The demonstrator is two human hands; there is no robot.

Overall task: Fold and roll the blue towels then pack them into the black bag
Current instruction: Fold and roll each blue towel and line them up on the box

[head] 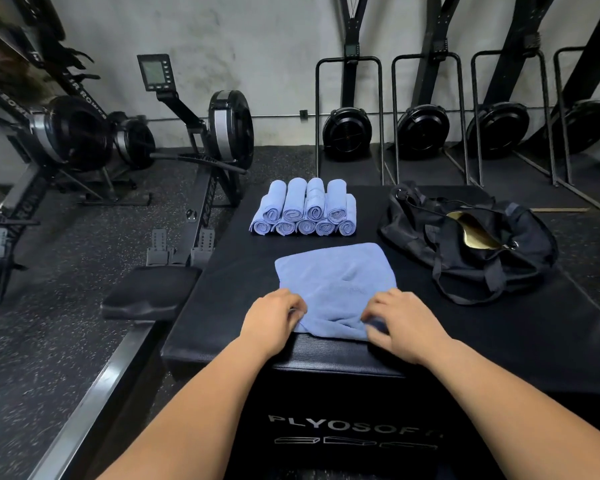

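Hands are seen nearest: the left hand point(274, 320) and right hand point(400, 323) are each clenched on the near edge of one folded blue towel point(336, 282), laid flat on the black box point(222, 271). Beyond, nine rolled towels point(303, 207) are stacked, five below, four above, long axes pointing away. One black bag point(471, 244) lies open at the right.
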